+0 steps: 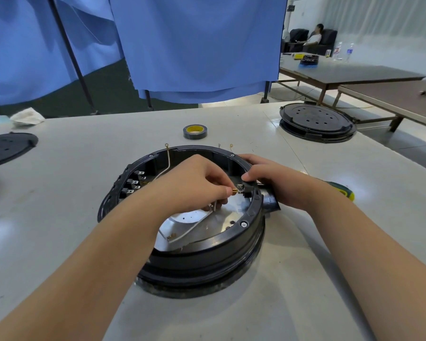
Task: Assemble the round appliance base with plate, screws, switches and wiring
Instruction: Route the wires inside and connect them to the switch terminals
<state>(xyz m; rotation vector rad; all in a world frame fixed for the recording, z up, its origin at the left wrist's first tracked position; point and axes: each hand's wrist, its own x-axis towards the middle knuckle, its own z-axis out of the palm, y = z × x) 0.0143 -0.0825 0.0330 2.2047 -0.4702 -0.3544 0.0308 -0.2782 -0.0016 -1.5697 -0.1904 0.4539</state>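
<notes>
Wiring step under way. Round black plastic appliance base [207, 252] sat mid-table on the pale grey table [305, 279]. Left hand [194, 183] pinched a brass spade connector [234, 191] on a white wire [194, 225], just beside the switch terminal [241, 187]. Right hand [278, 183] gripped the rim. Next, probably: a straight push home.

no readable text | tape roll [195, 131] near desk far edge: yellow core, print too blurred | bottles [349, 51] on far table: labels too small | small dark sign [291, 7] high on back wall: illegible
</notes>
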